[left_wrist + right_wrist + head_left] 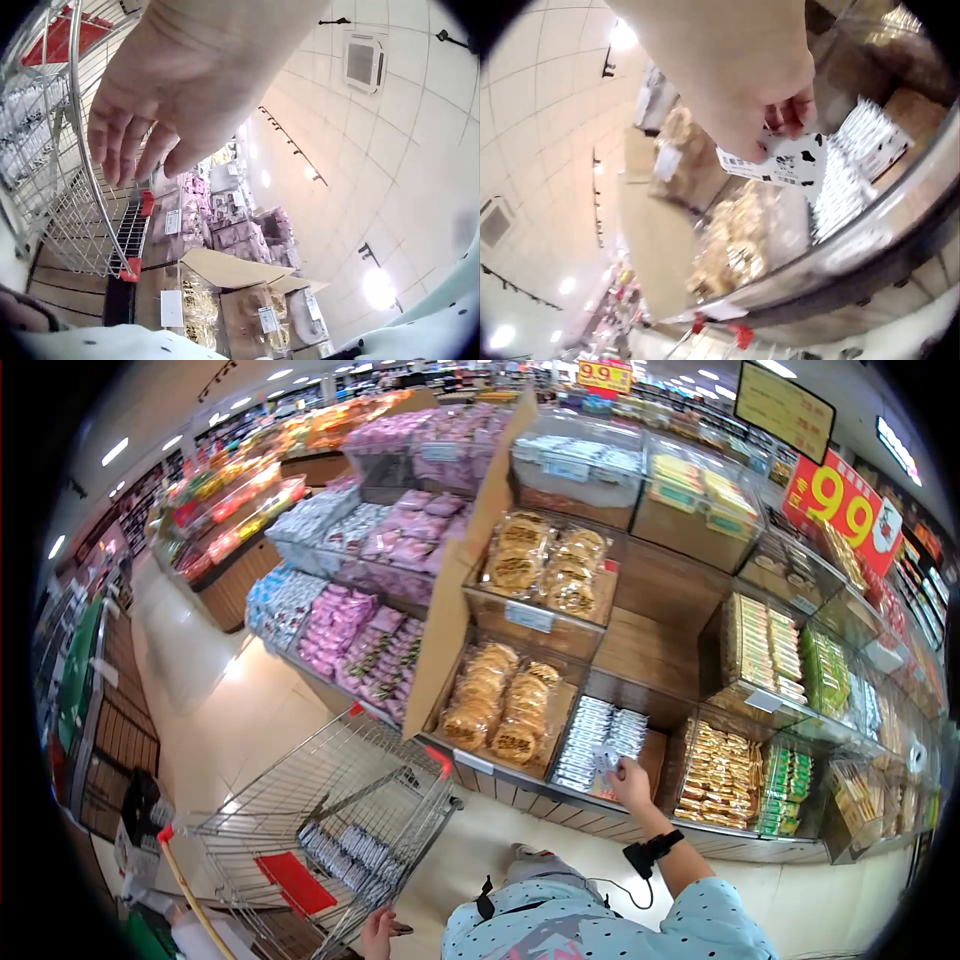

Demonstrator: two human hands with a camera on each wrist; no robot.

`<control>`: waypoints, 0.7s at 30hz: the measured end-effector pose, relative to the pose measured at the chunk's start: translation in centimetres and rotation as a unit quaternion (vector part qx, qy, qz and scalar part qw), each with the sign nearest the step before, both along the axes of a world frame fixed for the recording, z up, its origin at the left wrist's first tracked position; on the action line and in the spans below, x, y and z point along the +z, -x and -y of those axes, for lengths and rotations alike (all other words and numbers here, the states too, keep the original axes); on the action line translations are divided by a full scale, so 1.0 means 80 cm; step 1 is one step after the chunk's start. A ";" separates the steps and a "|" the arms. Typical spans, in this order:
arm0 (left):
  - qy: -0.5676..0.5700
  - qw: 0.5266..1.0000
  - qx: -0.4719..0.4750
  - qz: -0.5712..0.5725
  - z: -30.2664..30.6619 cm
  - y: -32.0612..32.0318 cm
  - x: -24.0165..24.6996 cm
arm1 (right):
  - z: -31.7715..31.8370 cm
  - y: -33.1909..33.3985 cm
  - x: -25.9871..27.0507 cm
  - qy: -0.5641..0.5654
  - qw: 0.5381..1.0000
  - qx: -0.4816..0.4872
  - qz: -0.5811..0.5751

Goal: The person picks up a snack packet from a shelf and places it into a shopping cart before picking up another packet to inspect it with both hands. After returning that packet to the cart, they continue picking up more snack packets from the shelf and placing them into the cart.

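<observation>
My right hand pinches a white packet with black cow-like spots, printed with small dark lettering. It is over the front of a clear-walled bin, where rows of similar white packets stand; they also show beside the hand in the right wrist view. My left hand hangs by the near side of the shopping cart, its fingers loosely bent with nothing in them. In the left wrist view that hand overlaps the cart's rim. Several stacks of white packets lie in the cart.
Left of the bin are bagged round biscuits; right of it, gold-wrapped packets and green packets. Purple packets fill the display beyond a cardboard divider. An aisle floor runs along the left.
</observation>
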State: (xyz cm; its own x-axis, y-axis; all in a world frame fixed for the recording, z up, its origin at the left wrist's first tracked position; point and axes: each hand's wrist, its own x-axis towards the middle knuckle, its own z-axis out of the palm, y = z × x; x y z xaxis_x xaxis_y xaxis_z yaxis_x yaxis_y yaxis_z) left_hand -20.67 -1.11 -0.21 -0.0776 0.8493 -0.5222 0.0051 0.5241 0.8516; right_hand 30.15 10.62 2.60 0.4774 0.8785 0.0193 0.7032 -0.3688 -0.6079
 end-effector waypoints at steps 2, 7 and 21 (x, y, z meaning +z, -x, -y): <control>0.003 0.999 0.022 -0.045 -0.032 -0.043 0.035 | 0.000 -0.056 -0.029 0.060 0.996 0.008 0.068; -0.076 0.993 -0.031 -0.088 -0.087 -0.096 0.010 | -0.018 -0.123 -0.110 0.205 0.953 0.099 0.199; 0.027 0.996 0.018 -0.089 -0.093 -0.156 0.004 | -0.065 -0.152 -0.166 0.219 0.942 0.175 0.186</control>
State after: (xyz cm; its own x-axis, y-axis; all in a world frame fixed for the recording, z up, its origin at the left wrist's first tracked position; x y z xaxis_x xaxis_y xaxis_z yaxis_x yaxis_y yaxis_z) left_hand -8.21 6.32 0.13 -0.2022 0.8158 -0.5419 0.1334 0.5711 0.8100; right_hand 42.33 15.80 -10.67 0.1881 0.9435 -0.2727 0.9627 -0.2321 -0.1389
